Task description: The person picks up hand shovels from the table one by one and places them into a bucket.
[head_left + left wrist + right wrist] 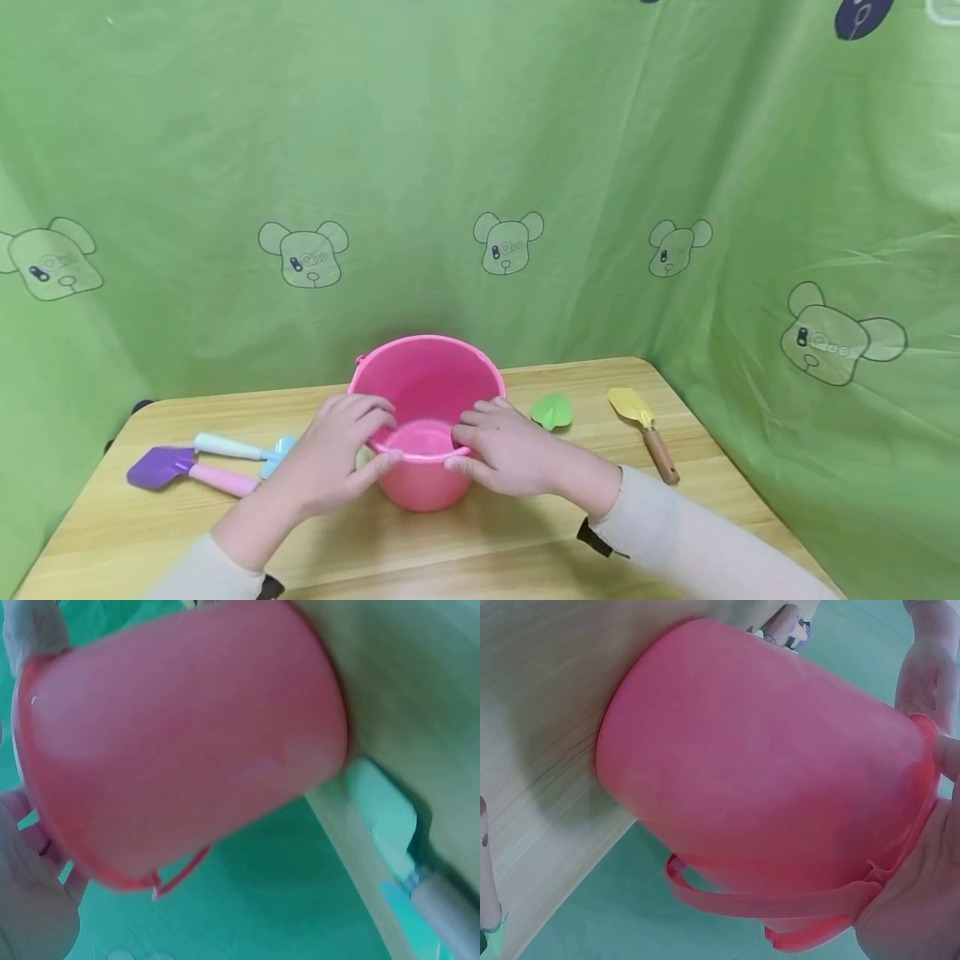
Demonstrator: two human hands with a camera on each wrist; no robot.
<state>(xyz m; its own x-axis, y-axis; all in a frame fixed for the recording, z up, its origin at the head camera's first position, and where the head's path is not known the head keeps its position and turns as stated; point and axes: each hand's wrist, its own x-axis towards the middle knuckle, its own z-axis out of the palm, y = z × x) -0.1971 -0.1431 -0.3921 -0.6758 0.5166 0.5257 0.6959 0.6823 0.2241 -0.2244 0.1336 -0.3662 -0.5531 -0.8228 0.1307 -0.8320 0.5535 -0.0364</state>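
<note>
A pink bucket (423,483) stands upright at the middle of the wooden table, its mouth facing up. My left hand (337,454) grips its near rim on the left, thumb outside and fingers over the edge. On the right side of the same rim, my right hand (513,446) holds on in a similar way, fingertips inside the bucket. The right wrist view shows the bucket's pink handle (772,904) hanging down along its side. No object shows on the part of the bucket's floor that I see.
Left of the bucket lie a purple shovel (161,467) with a pink handle and a blue tool (279,454) with a pale handle. To the right are a green shovel blade (552,411) and a yellow trowel (632,406) with a wooden handle. Green curtain (420,167) surrounds the table.
</note>
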